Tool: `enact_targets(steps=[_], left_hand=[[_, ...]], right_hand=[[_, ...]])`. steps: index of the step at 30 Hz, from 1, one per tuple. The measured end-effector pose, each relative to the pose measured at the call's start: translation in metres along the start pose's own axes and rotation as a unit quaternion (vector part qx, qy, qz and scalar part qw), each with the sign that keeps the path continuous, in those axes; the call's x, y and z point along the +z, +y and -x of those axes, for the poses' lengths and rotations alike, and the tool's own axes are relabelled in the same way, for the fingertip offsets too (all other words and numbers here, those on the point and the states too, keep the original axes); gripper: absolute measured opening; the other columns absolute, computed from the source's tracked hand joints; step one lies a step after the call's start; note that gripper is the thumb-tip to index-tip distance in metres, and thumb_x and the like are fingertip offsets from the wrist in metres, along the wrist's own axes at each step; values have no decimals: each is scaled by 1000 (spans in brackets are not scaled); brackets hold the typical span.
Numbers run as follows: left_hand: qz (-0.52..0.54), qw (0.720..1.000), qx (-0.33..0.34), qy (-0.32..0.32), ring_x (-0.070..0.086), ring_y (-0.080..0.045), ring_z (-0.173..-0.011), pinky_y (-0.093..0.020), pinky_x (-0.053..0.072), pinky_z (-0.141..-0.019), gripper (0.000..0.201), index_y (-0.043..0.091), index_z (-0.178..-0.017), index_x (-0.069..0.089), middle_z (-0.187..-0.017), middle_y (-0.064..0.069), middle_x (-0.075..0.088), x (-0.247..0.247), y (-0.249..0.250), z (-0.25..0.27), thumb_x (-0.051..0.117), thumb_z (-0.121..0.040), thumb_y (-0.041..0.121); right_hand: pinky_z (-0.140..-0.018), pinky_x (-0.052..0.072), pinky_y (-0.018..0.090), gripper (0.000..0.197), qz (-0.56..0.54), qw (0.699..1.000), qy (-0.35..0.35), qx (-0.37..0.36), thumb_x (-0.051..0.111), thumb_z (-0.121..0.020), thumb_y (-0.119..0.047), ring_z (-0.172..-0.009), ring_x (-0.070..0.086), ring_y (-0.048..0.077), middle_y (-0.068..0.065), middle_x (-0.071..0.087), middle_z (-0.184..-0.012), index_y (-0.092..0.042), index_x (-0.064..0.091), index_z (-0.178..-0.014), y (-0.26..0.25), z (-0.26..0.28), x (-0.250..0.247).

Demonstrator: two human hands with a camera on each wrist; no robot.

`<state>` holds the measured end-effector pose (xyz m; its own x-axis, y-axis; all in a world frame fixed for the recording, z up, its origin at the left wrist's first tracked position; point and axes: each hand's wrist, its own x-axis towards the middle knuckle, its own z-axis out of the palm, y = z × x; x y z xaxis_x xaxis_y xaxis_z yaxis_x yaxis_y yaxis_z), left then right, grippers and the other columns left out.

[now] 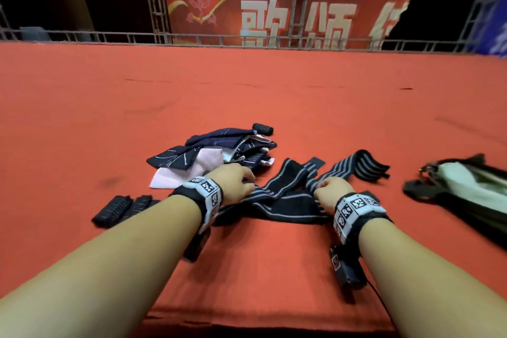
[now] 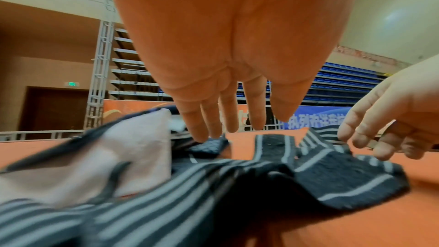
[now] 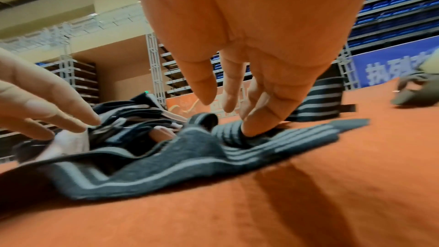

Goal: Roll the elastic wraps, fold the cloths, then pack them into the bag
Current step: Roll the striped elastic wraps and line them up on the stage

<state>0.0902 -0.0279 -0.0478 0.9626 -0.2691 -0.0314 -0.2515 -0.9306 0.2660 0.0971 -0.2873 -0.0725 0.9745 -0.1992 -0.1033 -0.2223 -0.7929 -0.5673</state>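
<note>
Both hands work one striped wrap (image 1: 285, 195), which lies unrolled and twisted near the front edge of the red tabletop (image 1: 247, 85), middle. The left hand (image 1: 233, 178) has fingers straight, tips pressing the wrap's left part, gripping nothing. The right hand (image 1: 332, 191) has its thumb pressing the wrap down; whether the fingers pinch it, cannot tell.

Risks: the wrap is twisted and overlaps itself, so a roll started now would likely come out crooked or loose. The left fingers sit right beside the cloths (image 1: 214, 153), so a cloth edge could get dragged into the roll. A second wrap (image 1: 365, 163) touches the first and may snag.

The bag (image 1: 463, 186) lies toward the right edge, apparently open, with nothing packed visibly. Finished rolls (image 1: 120, 210) lie left, another roll (image 1: 262, 128) behind the cloths.

Only the head view shows the bag's mouth and the rolls. The left wrist view shows the left fingertips (image 2: 202, 134) straight on fabric. The right wrist view shows the thumb (image 3: 256, 125) pressing the stripes and the second wrap's end standing up.
</note>
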Motion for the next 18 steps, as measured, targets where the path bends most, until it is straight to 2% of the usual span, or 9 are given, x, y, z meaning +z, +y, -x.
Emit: enact_targets(steps=[2, 4, 5, 8, 9, 11, 13, 16, 18], left_hand=[[-5, 999, 34, -28, 58, -21, -123, -31, 44, -106, 38, 27, -130, 66, -133, -1, 64, 17, 26, -17, 61, -93, 34], [-9, 997, 51, -51, 54, -23, -129, -31, 41, -109, 47, 27, -138, 60, -141, -3, 56, 32, 46, -30, 63, -92, 31], [-10, 997, 50, -62, 51, -23, -132, -31, 40, -111, 53, 29, -144, 54, -145, -2, 50, 39, 53, -35, 64, -92, 32], [-42, 993, 4, -107, 36, -32, -143, -42, 36, -116, 84, 39, -157, 26, -156, -8, 32, 58, 64, -50, 69, -86, 47], [-66, 991, -21, -119, 34, -34, -143, -48, 37, -114, 96, 42, -158, 16, -156, -10, 30, 64, 64, -54, 72, -81, 55], [-106, 985, -63, -122, 37, -35, -140, -52, 39, -110, 114, 41, -158, 7, -152, -11, 37, 70, 63, -58, 76, -70, 65], [-119, 983, -85, -110, 44, -33, -135, -51, 41, -107, 119, 37, -155, 12, -145, -8, 47, 73, 62, -61, 79, -63, 70], [-129, 981, -105, -95, 45, -34, -132, -50, 41, -105, 122, 31, -152, 21, -141, -9, 47, 70, 62, -65, 84, -56, 70], [-121, 982, -107, -102, 48, -33, -129, -47, 46, -104, 115, 25, -147, 34, -138, -10, 48, 63, 61, -69, 88, -54, 67]], right_hand=[[-86, 53, 33, 14, -29, 999, -5, 27, 64, -85, -17, -95, 66, 26, 1, 66, -92, -19, 72, -97, 29, -12, -7], [-83, 55, 36, 36, -114, 991, -42, 51, 68, -81, -12, -84, 62, 21, -5, 63, -85, -21, 70, -116, 50, -22, -6], [-81, 52, 33, 47, -155, 985, -55, 52, 67, -81, -9, -87, 60, 18, -6, 64, -88, -22, 67, -126, 57, -25, -6], [-99, 34, 22, 67, -176, 980, -91, 12, 66, -86, -5, -129, 49, 16, -2, 56, -139, -25, 49, -147, 59, -29, -6], [-104, 31, 22, 68, -170, 980, -106, -3, 66, -87, -6, -139, 42, 18, -1, 49, -149, -27, 46, -149, 57, -29, -5], [-105, 28, 20, 65, -155, 979, -130, -15, 66, -89, -8, -143, 39, 19, 0, 46, -153, -25, 48, -148, 50, -30, -5], [-103, 31, 18, 61, -192, 977, -95, -16, 64, -88, -3, -138, 45, 19, 1, 51, -149, -21, 53, -145, 48, -35, -7], [-94, 49, 26, 65, -317, 946, 67, 4, 58, -85, 1, -116, 63, 21, -3, 60, -138, -25, 54, -145, 52, -43, -21], [-82, 54, 29, 68, -356, 924, 141, 19, 56, -85, -4, -99, 65, 15, -6, 60, -133, -32, 49, -147, 56, -44, -35]])
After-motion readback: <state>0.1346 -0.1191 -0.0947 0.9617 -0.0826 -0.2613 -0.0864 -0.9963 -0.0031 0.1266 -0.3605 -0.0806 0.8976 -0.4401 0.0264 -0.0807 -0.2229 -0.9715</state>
